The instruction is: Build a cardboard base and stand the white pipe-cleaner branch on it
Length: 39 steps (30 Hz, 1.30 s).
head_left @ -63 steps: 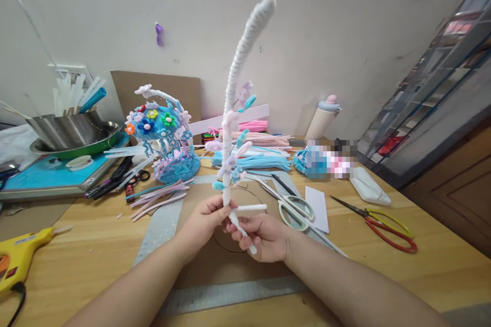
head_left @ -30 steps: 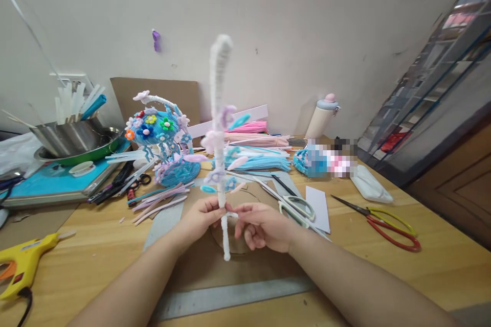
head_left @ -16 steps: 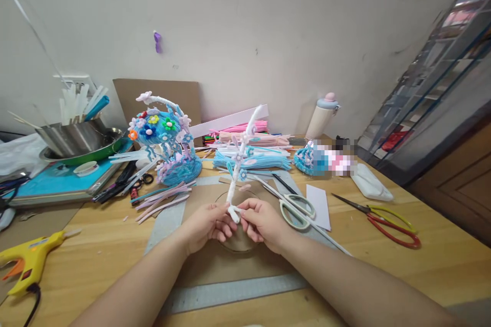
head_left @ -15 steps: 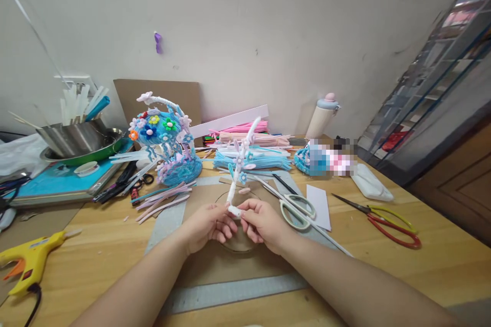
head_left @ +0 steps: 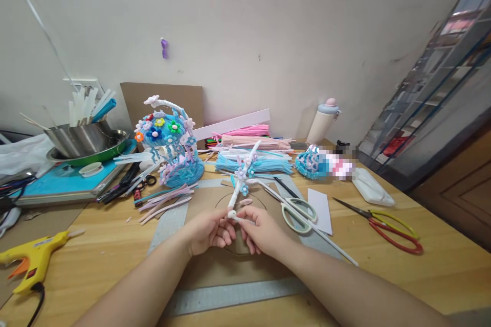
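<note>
A white stem (head_left: pixel 235 198) wrapped in fuzzy pipe cleaner stands tilted in front of me, with small lilac and blue flowers (head_left: pixel 240 172) along its upper half. My left hand (head_left: pixel 213 230) pinches its lower end between thumb and fingers. Against that same white end, my right hand (head_left: pixel 259 230) has thumb and forefinger closed on what looks like a white pipe cleaner end. Under both hands lies a brown cardboard sheet (head_left: pixel 207 271) with a circle drawn on it. A loose pale pink petal shape (head_left: pixel 246 202) is just beyond my right fingers.
Left: a finished blue flowered piece (head_left: pixel 180 171), a yellow glue gun (head_left: pixel 36 255) and a steel bowl (head_left: pixel 82 139). Pipe cleaner bundles (head_left: pixel 253 162) lie behind. Right: white-handled scissors (head_left: pixel 299 214), red-and-yellow-handled scissors (head_left: pixel 395 230), a white card (head_left: pixel 319 210) and a bottle (head_left: pixel 323 121).
The stem's tip has dropped lower and leans further away. My right fingers have shifted at the white lower end, which now looks more bunched. The view has moved slightly.
</note>
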Each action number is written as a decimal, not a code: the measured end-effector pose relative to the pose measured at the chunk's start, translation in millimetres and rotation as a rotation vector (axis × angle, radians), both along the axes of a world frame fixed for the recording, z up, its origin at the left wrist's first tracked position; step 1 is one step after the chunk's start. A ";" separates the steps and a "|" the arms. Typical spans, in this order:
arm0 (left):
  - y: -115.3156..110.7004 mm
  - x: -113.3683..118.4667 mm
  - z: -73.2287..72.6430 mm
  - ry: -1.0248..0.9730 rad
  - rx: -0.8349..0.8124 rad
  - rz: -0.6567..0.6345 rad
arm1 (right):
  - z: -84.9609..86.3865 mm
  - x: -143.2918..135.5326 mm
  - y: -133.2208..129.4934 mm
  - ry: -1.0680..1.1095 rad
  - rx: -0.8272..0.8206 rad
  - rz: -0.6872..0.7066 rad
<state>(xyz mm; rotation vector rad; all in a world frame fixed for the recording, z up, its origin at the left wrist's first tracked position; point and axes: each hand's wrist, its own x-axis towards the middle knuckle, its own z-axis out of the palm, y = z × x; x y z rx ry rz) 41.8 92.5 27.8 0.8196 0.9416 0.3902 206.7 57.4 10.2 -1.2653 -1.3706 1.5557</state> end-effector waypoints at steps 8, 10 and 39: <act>-8.3 4.7 9.1 -0.008 0.156 0.048 | -3.3 2.3 -1.2 -0.040 0.056 0.006; -10.5 9.2 6.8 0.029 0.230 0.112 | -6.0 1.5 -1.9 -0.064 0.082 0.001; 0.0 -2.9 -8.7 0.459 0.715 0.447 | 26.2 53.6 231.1 -1.230 0.742 0.096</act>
